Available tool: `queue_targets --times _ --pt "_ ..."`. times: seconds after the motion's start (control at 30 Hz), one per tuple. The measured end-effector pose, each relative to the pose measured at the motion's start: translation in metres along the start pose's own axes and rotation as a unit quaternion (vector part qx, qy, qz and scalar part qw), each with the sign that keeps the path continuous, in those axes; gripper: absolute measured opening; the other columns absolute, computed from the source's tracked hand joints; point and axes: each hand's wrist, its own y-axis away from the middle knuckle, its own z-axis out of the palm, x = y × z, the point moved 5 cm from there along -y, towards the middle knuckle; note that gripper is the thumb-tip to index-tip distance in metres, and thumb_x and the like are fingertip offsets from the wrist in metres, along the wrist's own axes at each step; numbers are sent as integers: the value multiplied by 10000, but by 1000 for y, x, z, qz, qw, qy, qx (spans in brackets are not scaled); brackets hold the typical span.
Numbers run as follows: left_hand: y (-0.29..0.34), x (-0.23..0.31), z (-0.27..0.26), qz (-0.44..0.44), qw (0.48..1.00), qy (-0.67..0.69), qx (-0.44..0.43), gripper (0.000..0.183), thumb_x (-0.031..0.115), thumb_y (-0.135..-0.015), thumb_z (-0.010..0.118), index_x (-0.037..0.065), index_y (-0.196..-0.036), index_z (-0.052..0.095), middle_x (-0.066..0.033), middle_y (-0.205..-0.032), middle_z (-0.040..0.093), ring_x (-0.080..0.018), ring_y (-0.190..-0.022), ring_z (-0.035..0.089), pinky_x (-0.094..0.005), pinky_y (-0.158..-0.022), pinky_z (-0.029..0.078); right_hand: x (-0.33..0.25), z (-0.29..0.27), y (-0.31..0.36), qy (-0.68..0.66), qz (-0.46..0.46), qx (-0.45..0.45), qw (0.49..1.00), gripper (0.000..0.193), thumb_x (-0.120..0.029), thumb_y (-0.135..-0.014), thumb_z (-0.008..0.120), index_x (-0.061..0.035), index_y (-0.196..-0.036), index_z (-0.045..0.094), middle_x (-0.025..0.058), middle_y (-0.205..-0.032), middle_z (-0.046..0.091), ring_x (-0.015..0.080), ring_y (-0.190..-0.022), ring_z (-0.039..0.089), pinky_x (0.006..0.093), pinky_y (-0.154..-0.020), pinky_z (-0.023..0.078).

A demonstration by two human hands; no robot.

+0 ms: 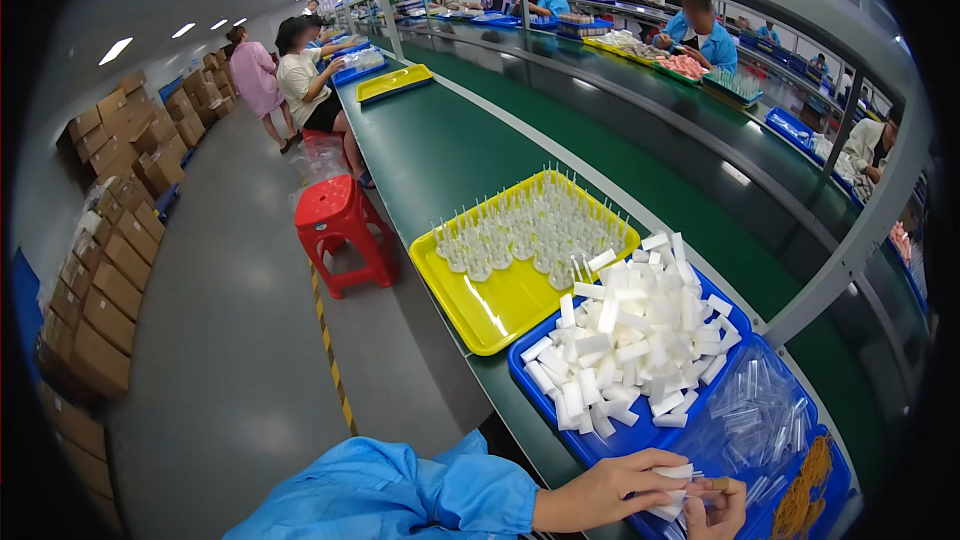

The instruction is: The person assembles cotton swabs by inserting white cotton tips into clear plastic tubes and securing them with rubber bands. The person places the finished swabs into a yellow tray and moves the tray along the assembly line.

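My left hand (612, 490), its arm in a light blue sleeve, is closed on a white foam block (676, 473); a second white piece shows just below, between the hands. Close beside it, my right hand (720, 512) has its fingers pinched together against the white pieces. A thin, pale strip or tube seems to lie between its fingertips, too small to name. Both hands are above the near end of a blue tray (835, 475). That tray bears short clear plastic tubes (752, 418) and a bundle of yellow-brown rubber bands or strings (806, 488).
Beyond my hands, a blue tray (522, 372) is heaped with white foam blocks (630, 325). Farther off, a yellow tray (470, 315) bears upright clear pieces with thin stems (530, 225). A red stool (345, 230) stands left of the green bench (440, 135). A metal frame post (850, 230) rises at right.
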Motion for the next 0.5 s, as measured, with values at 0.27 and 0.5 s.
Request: queue_targets --times 0.27,0.5 --pt "-17 6 -18 -80 997 -1 -20 315 19 -933 605 35 -1245 646 -150 -1337 542 -251 -1235 541 -344 -1033 442 19 -12 -27 -117 13 54 992 282 26 -783 723 14 -1029 586 116 -1037 656 168 -981 619 314 -904 481" --pt "-1 -6 -3 -64 988 141 -10 324 -150 -817 683 -57 -1116 600 -157 -1214 493 -278 -1196 568 -386 -993 556 11 -13 -5 -93 -43 -3 995 337 -42 -792 797 -16 -1051 585 93 -1004 680 147 -984 635 306 -912 475"
